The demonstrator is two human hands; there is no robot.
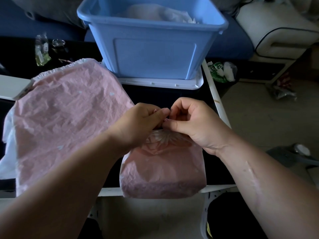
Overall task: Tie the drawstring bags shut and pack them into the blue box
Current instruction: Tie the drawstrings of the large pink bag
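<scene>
Left hand (138, 125), right hand (194, 121) pinch bag (162, 171); blue box (155, 54) perhaps holds another.

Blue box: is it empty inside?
No, the blue box already has a pale pink bag lying inside it.

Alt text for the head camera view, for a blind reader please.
The left hand and right hand pinch the gathered neck of a small pink plastic drawstring bag on a dark table. A larger pink bag lies left; a blue plastic box stands behind.
</scene>
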